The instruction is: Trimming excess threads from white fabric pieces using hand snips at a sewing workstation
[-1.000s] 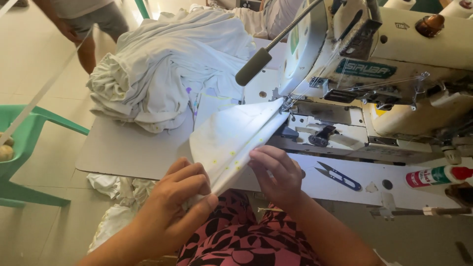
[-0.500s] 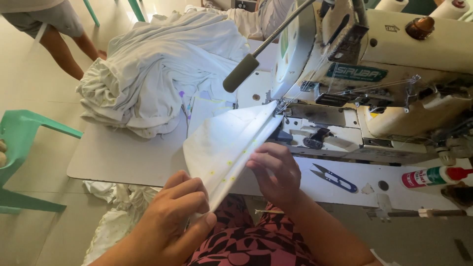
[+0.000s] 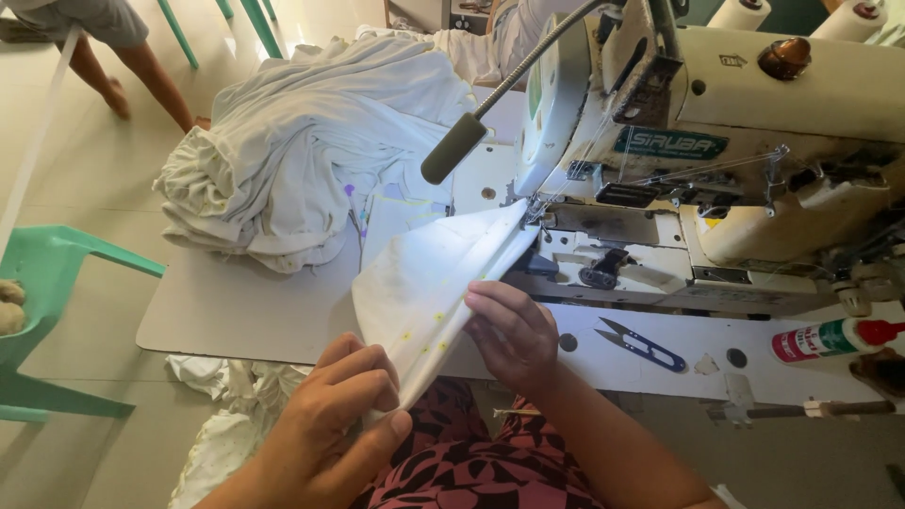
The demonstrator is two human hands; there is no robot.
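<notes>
A folded white fabric piece (image 3: 424, 283) with small yellow dots runs from my lap up to the needle area of a cream sewing machine (image 3: 716, 160). My left hand (image 3: 330, 424) pinches the near end of the fabric at the table's front edge. My right hand (image 3: 514, 330) rests on the fabric's right edge, fingers curled over it, a short way in front of the presser foot (image 3: 535, 212).
A big heap of white cloth (image 3: 302, 151) lies on the table's left. Blue thread snips (image 3: 641, 344) and a red-green bottle (image 3: 830, 337) lie at the right. A lamp arm (image 3: 471, 132) hangs over the fabric. A green chair (image 3: 57, 302) and a person's legs (image 3: 123, 66) are at left.
The fabric has slid forward toward the needle, and both hands have followed it up the table. The view has tipped slightly; the person at the far left has shifted.
</notes>
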